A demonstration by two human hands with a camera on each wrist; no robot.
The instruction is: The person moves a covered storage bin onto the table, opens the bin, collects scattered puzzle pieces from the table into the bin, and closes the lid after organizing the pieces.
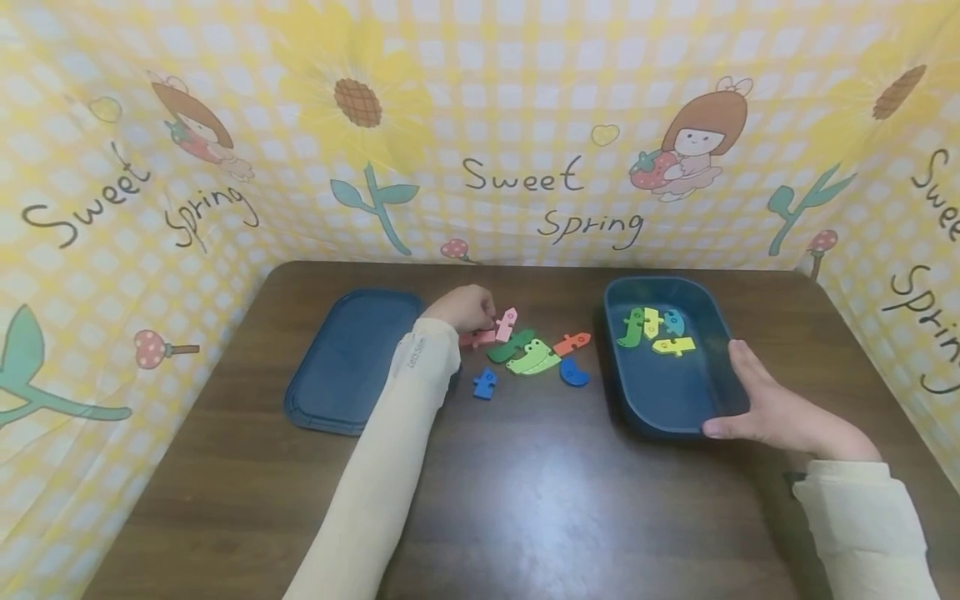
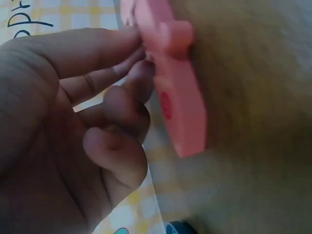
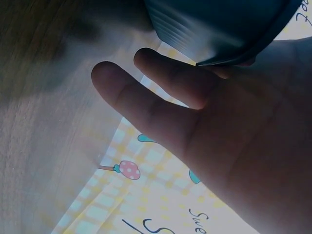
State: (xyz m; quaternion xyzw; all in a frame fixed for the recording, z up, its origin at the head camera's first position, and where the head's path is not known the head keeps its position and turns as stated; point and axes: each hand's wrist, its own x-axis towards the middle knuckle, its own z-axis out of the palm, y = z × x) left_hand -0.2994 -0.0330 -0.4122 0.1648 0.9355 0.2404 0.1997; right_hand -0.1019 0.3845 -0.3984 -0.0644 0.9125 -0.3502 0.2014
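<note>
My left hand [image 1: 467, 307] reaches to the back middle of the table. Its thumb and fingertips pinch a pink puzzle piece [image 2: 178, 92], which has a rounded tab and a pointed end. Close to that hand lie a light pink arrow-shaped piece [image 1: 507, 323], a dark green piece [image 1: 511, 346] and a light green crocodile-head piece [image 1: 534, 359]. On the right, my right hand [image 1: 776, 410] rests against the outer wall of a dark blue box [image 1: 652, 408]. Its thumb is at the near corner and its fingers are extended; two straight fingers show beside the box in the right wrist view.
Inside the box lie a green piece [image 1: 634, 327], a teal piece [image 1: 674, 322] and yellow pieces [image 1: 674, 346]. An orange piece [image 1: 573, 343] and blue pieces [image 1: 485, 384] are on the table. The dark blue lid [image 1: 337, 367] lies left, partly behind the left sleeve. Patterned cloth surrounds the table.
</note>
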